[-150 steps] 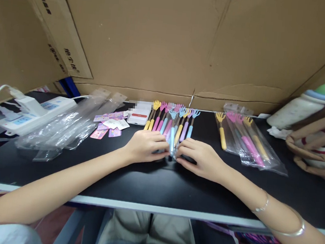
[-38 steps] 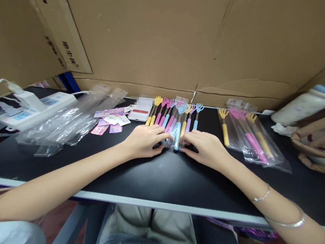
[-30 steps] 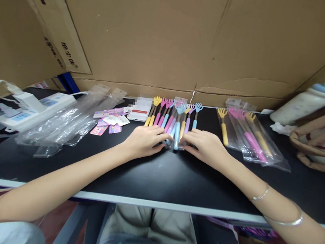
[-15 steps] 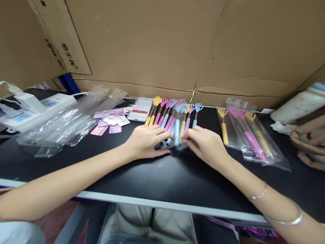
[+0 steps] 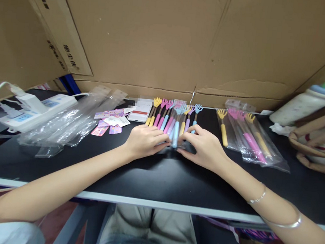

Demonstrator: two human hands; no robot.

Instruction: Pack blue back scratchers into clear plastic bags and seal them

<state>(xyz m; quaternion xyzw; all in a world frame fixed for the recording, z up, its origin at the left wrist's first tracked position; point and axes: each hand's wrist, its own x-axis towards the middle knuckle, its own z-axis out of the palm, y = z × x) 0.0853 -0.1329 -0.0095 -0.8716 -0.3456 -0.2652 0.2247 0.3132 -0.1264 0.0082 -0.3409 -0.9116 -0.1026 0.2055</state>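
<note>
A light-blue back scratcher (image 5: 176, 133) with a claw-shaped head lies in a clear plastic bag (image 5: 172, 151), its handle pointing towards me. My left hand (image 5: 145, 140) pinches the left side of the bag near the handle's end. From the other side, my right hand (image 5: 208, 147) has thumb and fingers closed on the bag's right edge. Behind and beside my hands lies a row of yellow, pink, blue and purple back scratchers (image 5: 157, 115), partly covered by my fingers.
Empty clear bags (image 5: 65, 118) lie at left beside a white power strip (image 5: 34, 111). Small printed cards (image 5: 113, 119) and a phone (image 5: 138, 114) lie nearby. On the right are bagged back scratchers (image 5: 254, 142), a loose yellow one (image 5: 224, 133) and a bottle (image 5: 299, 104). Cardboard (image 5: 159, 37) walls the back.
Both hands have shifted slightly along the bag towards its near end. My left thumb and fingers have come together, and the bagged blue back scratcher sits slightly closer to me.
</note>
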